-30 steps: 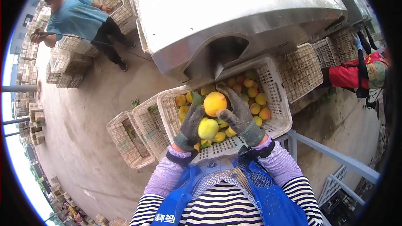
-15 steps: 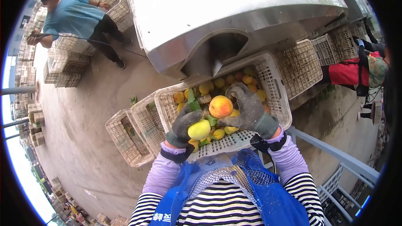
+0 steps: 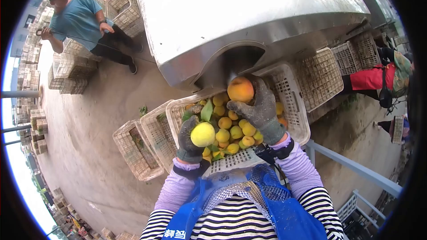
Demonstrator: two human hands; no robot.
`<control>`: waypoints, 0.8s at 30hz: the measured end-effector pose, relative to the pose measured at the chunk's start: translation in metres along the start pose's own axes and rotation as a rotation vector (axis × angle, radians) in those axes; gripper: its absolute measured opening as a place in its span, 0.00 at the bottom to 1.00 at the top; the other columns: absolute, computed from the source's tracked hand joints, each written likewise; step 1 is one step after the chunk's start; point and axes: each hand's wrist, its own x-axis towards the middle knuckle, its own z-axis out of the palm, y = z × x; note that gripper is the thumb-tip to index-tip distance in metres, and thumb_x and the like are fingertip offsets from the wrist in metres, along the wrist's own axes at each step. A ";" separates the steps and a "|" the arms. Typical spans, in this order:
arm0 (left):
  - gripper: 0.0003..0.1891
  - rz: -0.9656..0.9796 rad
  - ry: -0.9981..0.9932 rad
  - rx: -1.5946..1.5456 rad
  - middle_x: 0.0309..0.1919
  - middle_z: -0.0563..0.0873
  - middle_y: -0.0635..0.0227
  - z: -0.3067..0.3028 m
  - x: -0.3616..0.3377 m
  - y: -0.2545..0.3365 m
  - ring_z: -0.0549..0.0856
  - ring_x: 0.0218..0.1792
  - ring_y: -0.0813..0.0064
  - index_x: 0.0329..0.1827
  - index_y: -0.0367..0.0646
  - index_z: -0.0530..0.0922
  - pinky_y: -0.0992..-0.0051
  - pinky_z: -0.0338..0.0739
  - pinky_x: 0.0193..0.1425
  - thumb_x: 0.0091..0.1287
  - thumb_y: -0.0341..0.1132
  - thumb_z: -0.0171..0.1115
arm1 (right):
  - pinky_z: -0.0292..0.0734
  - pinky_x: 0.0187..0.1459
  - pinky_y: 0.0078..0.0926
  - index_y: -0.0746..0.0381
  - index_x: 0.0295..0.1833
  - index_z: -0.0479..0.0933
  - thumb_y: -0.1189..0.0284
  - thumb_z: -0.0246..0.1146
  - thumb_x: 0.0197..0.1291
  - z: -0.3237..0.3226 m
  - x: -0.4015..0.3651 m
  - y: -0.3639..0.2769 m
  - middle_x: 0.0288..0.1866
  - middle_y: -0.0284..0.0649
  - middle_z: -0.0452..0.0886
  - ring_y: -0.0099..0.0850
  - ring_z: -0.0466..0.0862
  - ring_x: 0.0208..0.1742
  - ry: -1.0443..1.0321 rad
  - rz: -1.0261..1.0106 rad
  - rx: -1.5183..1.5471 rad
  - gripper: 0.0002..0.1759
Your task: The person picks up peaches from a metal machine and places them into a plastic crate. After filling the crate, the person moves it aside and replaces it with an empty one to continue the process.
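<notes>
My left hand, in a dark dirty glove, is closed around a pale yellow-green fruit over the left part of a white plastic crate. My right hand, gloved the same way, grips an orange-red fruit near the crate's far side, just below the opening of a metal machine. Many yellow and orange fruits lie in the crate between the hands. A green leaf stands up beside my left hand.
The metal machine spans the top. Other crates lie at the left, and a dirty crate at the right. A blue-grey rail runs at the lower right. A person holds a cord at the upper left; another person is at the right.
My right hand has moved up toward the machine opening with the orange-red fruit. My left hand has shifted slightly left. More fruits show between them. The person at upper left has turned and lowered an arm.
</notes>
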 end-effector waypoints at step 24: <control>0.30 -0.256 0.046 -0.004 0.67 0.77 0.53 0.029 -0.002 -0.016 0.79 0.66 0.58 0.73 0.38 0.66 0.57 0.76 0.71 0.81 0.54 0.45 | 0.82 0.50 0.43 0.60 0.70 0.71 0.51 0.79 0.47 0.013 -0.040 0.006 0.58 0.51 0.80 0.51 0.85 0.50 -0.295 -0.426 -0.383 0.47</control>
